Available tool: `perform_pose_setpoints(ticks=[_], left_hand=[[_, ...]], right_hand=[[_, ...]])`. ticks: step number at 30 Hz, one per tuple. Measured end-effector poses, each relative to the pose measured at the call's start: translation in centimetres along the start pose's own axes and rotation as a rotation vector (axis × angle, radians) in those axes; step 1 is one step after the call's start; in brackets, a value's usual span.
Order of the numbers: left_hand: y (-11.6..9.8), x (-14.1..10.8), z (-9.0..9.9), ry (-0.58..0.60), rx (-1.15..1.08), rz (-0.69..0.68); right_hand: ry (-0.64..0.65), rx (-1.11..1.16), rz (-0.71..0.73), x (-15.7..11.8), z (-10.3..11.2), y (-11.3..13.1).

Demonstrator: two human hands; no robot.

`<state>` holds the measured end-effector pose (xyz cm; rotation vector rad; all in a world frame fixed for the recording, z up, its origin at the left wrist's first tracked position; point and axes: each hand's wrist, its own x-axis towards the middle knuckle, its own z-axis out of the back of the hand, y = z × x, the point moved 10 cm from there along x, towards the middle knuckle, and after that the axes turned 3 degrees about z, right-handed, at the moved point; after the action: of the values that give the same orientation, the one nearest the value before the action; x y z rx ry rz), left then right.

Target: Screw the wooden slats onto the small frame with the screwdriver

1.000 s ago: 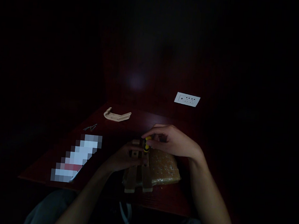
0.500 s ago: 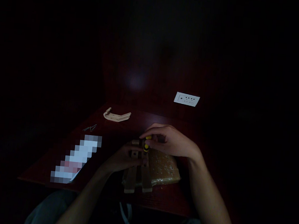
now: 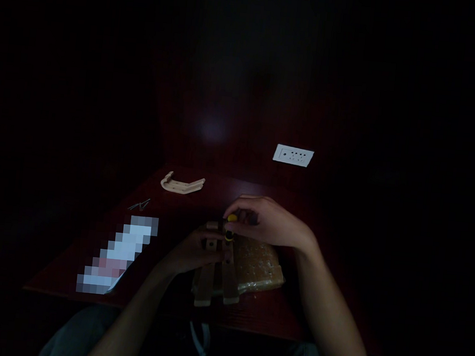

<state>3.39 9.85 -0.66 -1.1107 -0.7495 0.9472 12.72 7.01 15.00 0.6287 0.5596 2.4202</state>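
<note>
My right hand (image 3: 267, 220) pinches a short black-and-yellow screwdriver (image 3: 229, 236) from above with thumb and fingers. The tool stands upright over the right one of two pale wooden strips (image 3: 230, 286), and its tip is hidden. My left hand (image 3: 188, 251) reaches across both strips from the left, its thumb and forefinger pressed on the right strip around the screwdriver's foot. The left strip (image 3: 204, 287) lies beside it, with a dark hole showing. Beneath both is a brown slab wrapped in clear plastic (image 3: 260, 264).
A curved, pale wooden piece (image 3: 182, 186) lies at the back left of the dark red table (image 3: 249, 322). Several thin screws or nails (image 3: 139, 205) rest nearer me, above a blurred-out bright flat object (image 3: 118, 256). A white socket plate (image 3: 293, 155) is on the back panel.
The whole view has shifted slightly. My right fingers have changed their hold a little on the screwdriver handle; the left hand still presses on the strips.
</note>
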Motion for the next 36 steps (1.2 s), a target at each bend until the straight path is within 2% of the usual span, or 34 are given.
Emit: perform_pose_setpoints(ticks=[8,12,16,20,29,32,36], left_hand=[[-0.64,-0.12,0.03,-0.015,0.019,0.024],[-0.29,-0.11,0.26,-0.034,0.02,0.036],[-0.26,-0.09,0.1,-0.019,0.022,0.019],[0.19,-0.12,0.13,-0.029,-0.004,0.072],[0.0,-0.15,0.2,-0.035,0.003,0.075],[-0.28,0.0,-0.01,-0.015,-0.01,0.035],[0.33,0.09,-0.36,0.02,-0.028,0.057]], right_hand=[[0.051,0.093,0.027,0.1,-0.61,0.29],[0.081,0.129,-0.006,-0.16,-0.87,-0.28],[0.041,0.102,-0.013,-0.23,-0.36,-0.57],[-0.002,0.048,-0.01,-0.07,0.1,-0.52],[0.042,0.04,0.005,-0.15,-0.47,-0.23],[0.066,0.09,0.0,-0.31,-0.62,-0.35],[0.061,0.109,0.007,-0.15,-0.51,-0.25]])
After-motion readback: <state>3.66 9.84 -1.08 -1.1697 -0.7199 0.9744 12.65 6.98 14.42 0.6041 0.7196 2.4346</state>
